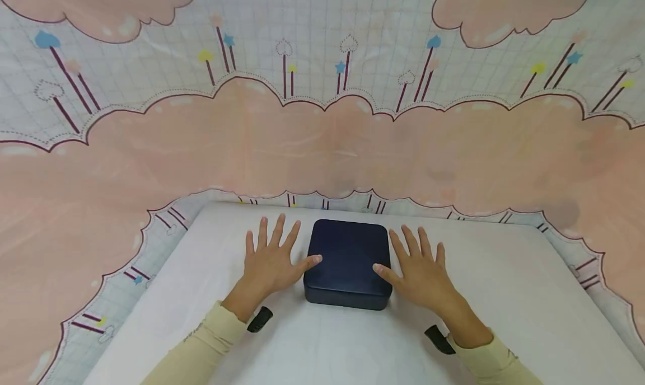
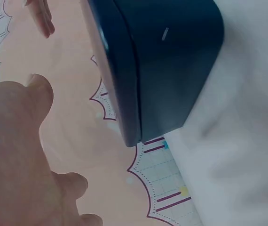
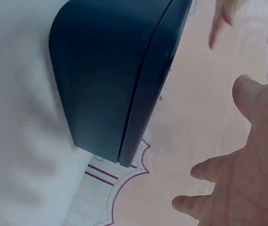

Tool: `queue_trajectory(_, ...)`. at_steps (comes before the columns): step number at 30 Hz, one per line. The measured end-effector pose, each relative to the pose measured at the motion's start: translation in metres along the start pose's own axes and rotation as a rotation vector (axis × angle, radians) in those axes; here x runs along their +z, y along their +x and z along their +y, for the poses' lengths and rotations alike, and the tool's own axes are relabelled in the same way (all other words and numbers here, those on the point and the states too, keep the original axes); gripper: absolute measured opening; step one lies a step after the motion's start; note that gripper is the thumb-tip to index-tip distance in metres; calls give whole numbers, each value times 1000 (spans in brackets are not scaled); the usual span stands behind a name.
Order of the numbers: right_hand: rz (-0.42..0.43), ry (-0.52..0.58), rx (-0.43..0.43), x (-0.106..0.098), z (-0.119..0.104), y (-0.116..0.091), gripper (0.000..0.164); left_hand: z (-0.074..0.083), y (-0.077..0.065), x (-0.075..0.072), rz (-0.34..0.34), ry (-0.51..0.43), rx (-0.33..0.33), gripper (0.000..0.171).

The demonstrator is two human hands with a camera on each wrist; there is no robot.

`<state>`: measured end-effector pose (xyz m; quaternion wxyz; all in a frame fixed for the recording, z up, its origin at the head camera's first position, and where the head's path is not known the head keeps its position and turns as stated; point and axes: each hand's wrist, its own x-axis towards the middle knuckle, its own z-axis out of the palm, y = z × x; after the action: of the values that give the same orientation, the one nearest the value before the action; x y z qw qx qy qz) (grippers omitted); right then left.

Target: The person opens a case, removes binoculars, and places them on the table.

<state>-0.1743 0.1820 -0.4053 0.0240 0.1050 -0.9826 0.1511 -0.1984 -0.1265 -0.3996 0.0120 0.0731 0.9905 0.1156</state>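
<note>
Your dark blue box (image 1: 347,262), low centre in the head frame, should be stiff, perhaps slick; its weight is unclear. Take opposite side walls (image 2: 181,70), below the lid seam (image 2: 139,84). It's smooth and round-cornered, on a white tabletop (image 1: 181,278). Your left hand (image 1: 272,264) and right hand (image 1: 423,278) flank it, fingers spread, gripping nothing.

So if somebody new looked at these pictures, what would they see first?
Probably the dark blue box on the white table, low in the middle of the head view. Next, the left hand and right hand, spread wide, one on each side of it. Behind the table, the cloud-patterned backdrop stands out too.
</note>
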Motion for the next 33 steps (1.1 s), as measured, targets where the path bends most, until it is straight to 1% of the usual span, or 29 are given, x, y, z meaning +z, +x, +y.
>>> queue_trajectory(5, -40, 45, 8, 2, 3, 2, 91, -1, 2, 6, -28, -25, -3, 97)
queue_trajectory(11, -60, 89, 19, 5, 8, 4, 91, 0, 3, 14, -48, -103, -5, 100)
queue_trajectory(14, -67, 99, 24, 6, 10, 6, 92, -1, 6, 15, -46, -131, 2, 100)
queue_trajectory(16, -78, 115, 24, 7, 12, 8, 92, -3, 10, 15, -63, -164, 10, 101)
queue_trajectory(18, -100, 154, 20, 7, 14, 10, 89, -4, 13, 12, -113, -265, 14, 101)
queue_trajectory(20, -140, 227, 9, 8, 17, 12, 86, -7, 15, 9, -191, -421, -3, 102)
queue_trajectory(22, -204, 337, 5, 7, 20, 14, 83, -10, 16, 5, -273, -596, -47, 104)
queue_trajectory(24, -271, 468, 21, 5, 24, 16, 81, -12, 17, 1, -327, -741, -99, 106)
queue_trajectory(27, -351, 662, 63, 2, 30, 17, 78, -15, 19, -2, -363, -883, -127, 105)
queue_trajectory(30, -379, 810, 83, 1, 36, 17, 76, -17, 22, -3, -386, -1018, -128, 103)
queue_trajectory(33, -378, 934, 88, 0, 39, 18, 76, -18, 25, -3, -400, -1126, -136, 102)
